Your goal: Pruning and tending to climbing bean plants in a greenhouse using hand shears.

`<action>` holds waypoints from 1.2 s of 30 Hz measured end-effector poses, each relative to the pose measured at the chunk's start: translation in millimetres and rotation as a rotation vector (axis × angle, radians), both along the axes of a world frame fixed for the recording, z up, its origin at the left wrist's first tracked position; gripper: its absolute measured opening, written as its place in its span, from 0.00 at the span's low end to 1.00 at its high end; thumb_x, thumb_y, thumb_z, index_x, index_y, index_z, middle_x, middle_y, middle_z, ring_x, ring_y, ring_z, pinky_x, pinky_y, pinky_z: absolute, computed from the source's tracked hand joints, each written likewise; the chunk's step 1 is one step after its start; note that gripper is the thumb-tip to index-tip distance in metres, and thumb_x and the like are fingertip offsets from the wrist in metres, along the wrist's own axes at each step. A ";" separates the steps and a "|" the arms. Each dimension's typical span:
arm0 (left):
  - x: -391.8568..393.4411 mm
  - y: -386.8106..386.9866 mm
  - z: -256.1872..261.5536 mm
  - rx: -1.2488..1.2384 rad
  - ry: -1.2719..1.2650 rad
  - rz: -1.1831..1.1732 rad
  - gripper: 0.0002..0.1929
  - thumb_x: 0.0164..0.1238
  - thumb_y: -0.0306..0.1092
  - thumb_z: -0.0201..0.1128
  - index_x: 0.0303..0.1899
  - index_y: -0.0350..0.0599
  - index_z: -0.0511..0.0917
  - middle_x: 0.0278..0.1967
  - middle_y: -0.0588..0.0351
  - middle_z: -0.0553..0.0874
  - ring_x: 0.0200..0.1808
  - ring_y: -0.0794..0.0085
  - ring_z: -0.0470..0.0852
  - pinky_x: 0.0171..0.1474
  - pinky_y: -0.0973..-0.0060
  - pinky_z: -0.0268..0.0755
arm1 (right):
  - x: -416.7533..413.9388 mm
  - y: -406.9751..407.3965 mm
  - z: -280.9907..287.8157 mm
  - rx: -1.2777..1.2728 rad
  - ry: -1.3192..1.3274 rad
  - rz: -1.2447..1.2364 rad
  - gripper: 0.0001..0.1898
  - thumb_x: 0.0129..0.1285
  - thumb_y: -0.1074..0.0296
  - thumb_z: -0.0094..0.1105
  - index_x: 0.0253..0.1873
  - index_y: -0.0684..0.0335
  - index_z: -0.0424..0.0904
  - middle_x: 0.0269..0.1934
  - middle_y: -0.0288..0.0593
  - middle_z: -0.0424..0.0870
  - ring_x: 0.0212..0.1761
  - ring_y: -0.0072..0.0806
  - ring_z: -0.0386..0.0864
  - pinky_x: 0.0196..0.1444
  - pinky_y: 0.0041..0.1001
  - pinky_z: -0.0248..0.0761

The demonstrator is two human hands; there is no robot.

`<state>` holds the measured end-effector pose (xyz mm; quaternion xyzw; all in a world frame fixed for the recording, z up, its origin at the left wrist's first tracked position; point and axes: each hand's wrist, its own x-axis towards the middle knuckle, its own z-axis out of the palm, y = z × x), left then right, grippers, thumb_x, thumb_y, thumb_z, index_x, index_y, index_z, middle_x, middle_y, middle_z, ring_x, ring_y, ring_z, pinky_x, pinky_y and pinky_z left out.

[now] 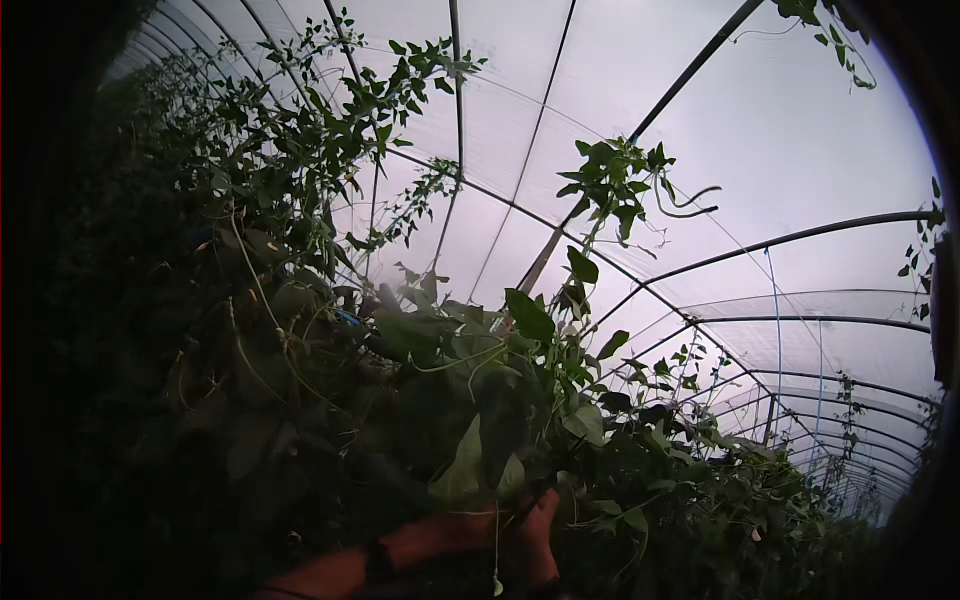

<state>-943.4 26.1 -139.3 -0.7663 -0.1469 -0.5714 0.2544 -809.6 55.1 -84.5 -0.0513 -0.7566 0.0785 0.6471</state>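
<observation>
Both hands are low in the picture, dim and blurred among climbing bean vines (525,382). My left hand (461,529) reaches in from the lower left, with a dark band (379,561) on the wrist. Its fingers are lost in shade and leaves. Close beside it is my right hand (538,529), raised from the bottom edge, near a thin dark stem. Whether either hand holds anything is not visible. Just above them hang a pale broad leaf (461,461) and a smaller leaf (511,476). A thin hanging tendril (496,547) crosses in front of the hands.
Dense foliage (187,337) rises on the left, with slender long bean pods (251,262) dangling. Two curved pods (686,206) hang from an upper leaf cluster (615,172). Metal hoops (787,236) carry the plastic greenhouse roof (810,112). Blue strings (776,322) hang at right.
</observation>
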 end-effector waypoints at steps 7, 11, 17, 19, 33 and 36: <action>-12.1 20.7 2.0 -0.340 0.144 0.012 0.11 0.65 0.31 0.51 0.45 0.38 0.71 0.37 0.46 0.79 0.41 0.56 0.79 0.45 0.65 0.71 | 10.5 -66.8 -4.4 -0.245 0.153 0.290 0.13 0.64 0.64 0.51 0.49 0.65 0.73 0.42 0.42 0.79 0.42 0.30 0.78 0.44 0.27 0.73; -4.7 22.3 -1.4 -0.381 0.157 0.004 0.12 0.66 0.31 0.49 0.48 0.38 0.70 0.40 0.47 0.79 0.44 0.58 0.78 0.48 0.66 0.70 | 27.3 -60.1 -3.1 -0.155 0.064 0.150 0.14 0.64 0.68 0.52 0.51 0.67 0.69 0.42 0.40 0.77 0.42 0.26 0.76 0.45 0.25 0.72; 15.8 41.2 -16.8 -0.402 0.042 -0.053 0.14 0.67 0.31 0.47 0.52 0.38 0.69 0.45 0.48 0.78 0.48 0.60 0.77 0.52 0.67 0.68 | 77.4 23.9 -128.5 -0.262 0.411 -0.199 0.11 0.63 0.66 0.55 0.45 0.68 0.73 0.36 0.42 0.77 0.34 0.26 0.75 0.35 0.24 0.71; 27.1 43.3 -22.2 -0.402 0.003 -0.073 0.15 0.68 0.31 0.46 0.53 0.38 0.69 0.47 0.49 0.78 0.49 0.61 0.77 0.54 0.68 0.67 | 88.6 28.7 -165.9 -0.367 0.458 -0.287 0.11 0.63 0.66 0.54 0.45 0.67 0.73 0.36 0.42 0.77 0.33 0.26 0.75 0.35 0.25 0.71; -21.2 -148.4 112.0 -0.600 0.561 -0.467 0.15 0.58 0.29 0.63 0.48 0.37 0.76 0.27 0.52 0.85 0.26 0.78 0.80 0.30 0.77 0.71 | 113.2 8.6 -201.2 -0.500 0.541 -0.483 0.10 0.64 0.65 0.53 0.44 0.66 0.73 0.33 0.42 0.77 0.31 0.26 0.74 0.33 0.26 0.70; -14.8 -118.7 171.2 -0.524 0.085 -0.440 0.14 0.63 0.30 0.62 0.47 0.34 0.76 0.30 0.53 0.85 0.31 0.81 0.81 0.31 0.81 0.74 | 133.0 -4.8 -189.6 -0.481 0.558 -0.539 0.10 0.65 0.64 0.53 0.43 0.66 0.74 0.33 0.42 0.76 0.30 0.26 0.73 0.33 0.26 0.70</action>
